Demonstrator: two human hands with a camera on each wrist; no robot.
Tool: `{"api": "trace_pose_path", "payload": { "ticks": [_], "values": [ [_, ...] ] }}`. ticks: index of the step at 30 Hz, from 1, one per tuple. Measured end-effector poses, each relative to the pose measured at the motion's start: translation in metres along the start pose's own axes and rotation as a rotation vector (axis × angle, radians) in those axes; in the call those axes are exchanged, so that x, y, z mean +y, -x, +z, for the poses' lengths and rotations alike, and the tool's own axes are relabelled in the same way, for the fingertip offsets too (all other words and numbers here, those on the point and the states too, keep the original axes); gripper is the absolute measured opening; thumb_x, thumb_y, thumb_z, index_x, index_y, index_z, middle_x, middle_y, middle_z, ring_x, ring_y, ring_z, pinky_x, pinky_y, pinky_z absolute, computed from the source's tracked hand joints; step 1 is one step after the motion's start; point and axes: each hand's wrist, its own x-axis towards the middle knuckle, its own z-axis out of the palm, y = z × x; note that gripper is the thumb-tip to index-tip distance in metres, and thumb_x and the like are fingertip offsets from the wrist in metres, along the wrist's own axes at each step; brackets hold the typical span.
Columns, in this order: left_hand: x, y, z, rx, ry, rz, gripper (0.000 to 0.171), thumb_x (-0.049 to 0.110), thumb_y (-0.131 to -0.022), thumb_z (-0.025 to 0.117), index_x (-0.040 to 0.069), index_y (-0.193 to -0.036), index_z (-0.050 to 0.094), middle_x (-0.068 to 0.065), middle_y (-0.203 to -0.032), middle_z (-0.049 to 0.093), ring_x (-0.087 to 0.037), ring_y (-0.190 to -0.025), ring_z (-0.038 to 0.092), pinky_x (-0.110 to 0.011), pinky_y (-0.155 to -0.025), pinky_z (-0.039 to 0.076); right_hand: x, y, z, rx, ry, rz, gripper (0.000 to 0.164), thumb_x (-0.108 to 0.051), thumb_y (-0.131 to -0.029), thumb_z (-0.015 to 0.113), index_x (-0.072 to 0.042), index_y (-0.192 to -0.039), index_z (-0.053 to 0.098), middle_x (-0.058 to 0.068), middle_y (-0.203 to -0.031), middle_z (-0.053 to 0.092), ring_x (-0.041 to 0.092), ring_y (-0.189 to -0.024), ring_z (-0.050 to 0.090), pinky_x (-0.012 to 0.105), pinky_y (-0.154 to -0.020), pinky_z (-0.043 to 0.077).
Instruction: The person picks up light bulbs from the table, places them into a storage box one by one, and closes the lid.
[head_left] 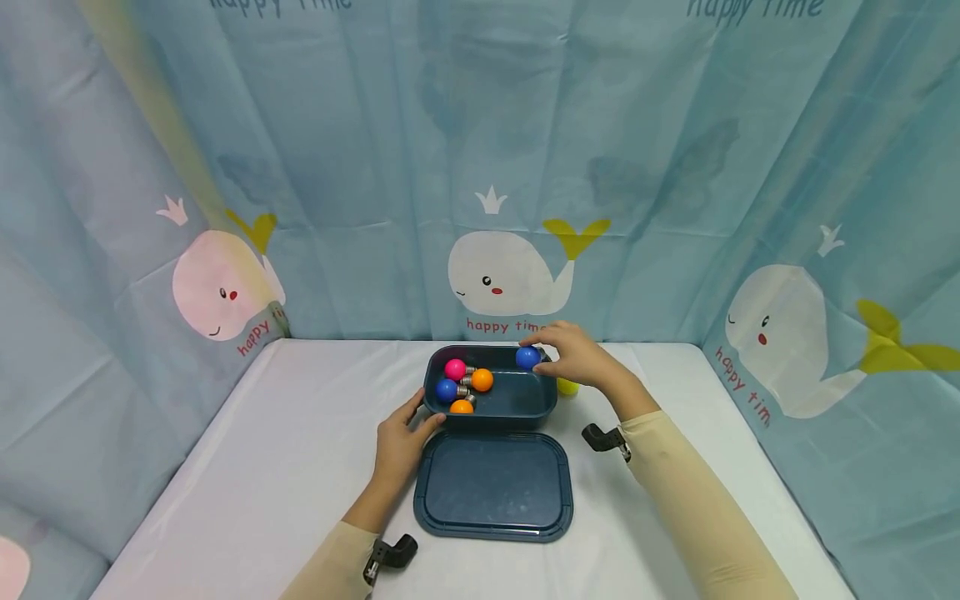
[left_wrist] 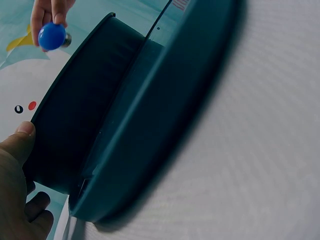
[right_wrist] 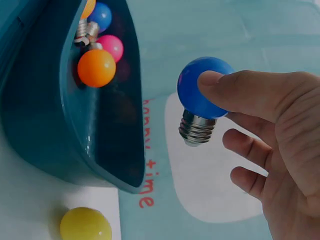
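In the head view my right hand (head_left: 576, 357) pinches a blue light bulb (head_left: 528, 358) over the right end of a dark teal plastic box (head_left: 495, 421). The right wrist view shows the thumb on the bulb's round top, its silver screw base (right_wrist: 196, 129) pointing down. My left hand (head_left: 401, 446) grips the box at its front left corner, thumb by the front rim. Inside, on the left, lie a pink bulb (head_left: 454, 370), another blue bulb (head_left: 446, 391) and two orange bulbs, one orange bulb (head_left: 482, 380) nearer the middle and the other orange bulb (head_left: 462, 407) by the front wall.
A dark teal lid (head_left: 492, 485) lies flat on the white tabletop (head_left: 300, 467) in front of the box. Just right of the box sits a yellow bulb (right_wrist: 86, 225), partly hidden by it in the head view. A printed blue curtain (head_left: 375, 275) surrounds the table's back and sides.
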Motion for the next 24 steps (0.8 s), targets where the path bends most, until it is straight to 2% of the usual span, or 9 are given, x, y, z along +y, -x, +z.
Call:
{"api": "trace_pose_path", "payload": {
  "ticks": [7,16,24],
  "values": [
    [0.000,0.000,0.000,0.008,0.000,0.010,0.072,0.045,-0.087,0.080,0.013,-0.146,0.058,-0.006,-0.147,0.059,-0.032,-0.134,0.058,-0.048,-0.111,0.047,-0.005,-0.024,0.006,-0.071,0.050,-0.045,0.043,-0.028,-0.088,0.083,-0.028,-0.129,0.072,-0.006,-0.131,0.069,0.023,-0.118,0.052,0.048,-0.100,0.049],
    [0.000,-0.001,-0.001,0.008,-0.004,0.013,0.071,0.046,-0.087,0.080,0.014,-0.146,0.058,-0.006,-0.147,0.059,-0.031,-0.133,0.058,-0.048,-0.111,0.047,-0.007,-0.043,0.016,-0.129,0.062,-0.020,0.041,-0.029,-0.086,0.085,-0.029,-0.125,0.074,-0.005,-0.124,0.068,0.022,-0.117,0.048,0.047,-0.100,0.045],
    [0.001,0.000,-0.001,0.002,0.012,0.018,0.070,0.043,-0.087,0.081,0.012,-0.146,0.058,-0.006,-0.147,0.059,-0.032,-0.134,0.058,-0.048,-0.111,0.047,0.000,-0.053,0.029,-0.167,0.071,0.022,0.038,-0.033,-0.087,0.084,-0.033,-0.124,0.074,-0.004,-0.121,0.064,0.024,-0.114,0.043,0.043,-0.091,0.042]
  ]
}}
